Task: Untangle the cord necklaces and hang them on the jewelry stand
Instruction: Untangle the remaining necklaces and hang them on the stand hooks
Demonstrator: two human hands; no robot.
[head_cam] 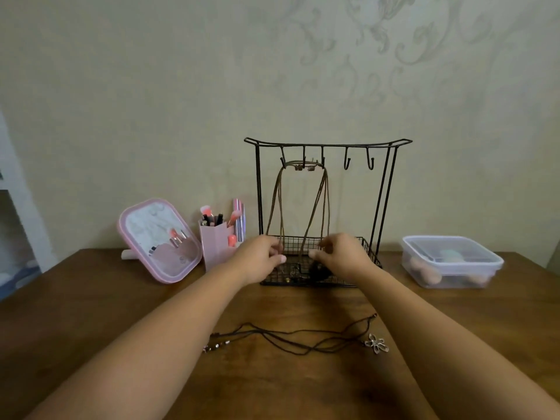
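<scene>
At the back of the brown counter (pixel 91 298) stands one black wire jewelry stand (pixel 327 207). It has five hooks along its top bar and a wire basket at the bottom. Brown cord necklaces (pixel 303 207) hang from the hooks on the left part of the bar, and their cords drop down to the basket. I cannot count how many brown necklaces there are.

Two hands reach to the front of the stand, just above the basket. The left hand (pixel 262 257) has its fingers curled and pinches the brown cords on the left side. The right hand (pixel 341 256) has curled fingers at the cords on the right side, but I cannot tell if it grips them.

In front of the stand, one tangle of dark cord necklaces (pixel 297 338) lies flat on the counter, with one silver flower pendant (pixel 376 344) at its right end.

Left of the stand are one pink mirror (pixel 159 241) and one pink brush holder (pixel 216 241). Right of the stand is one clear box (pixel 451 262) with a lid.
</scene>
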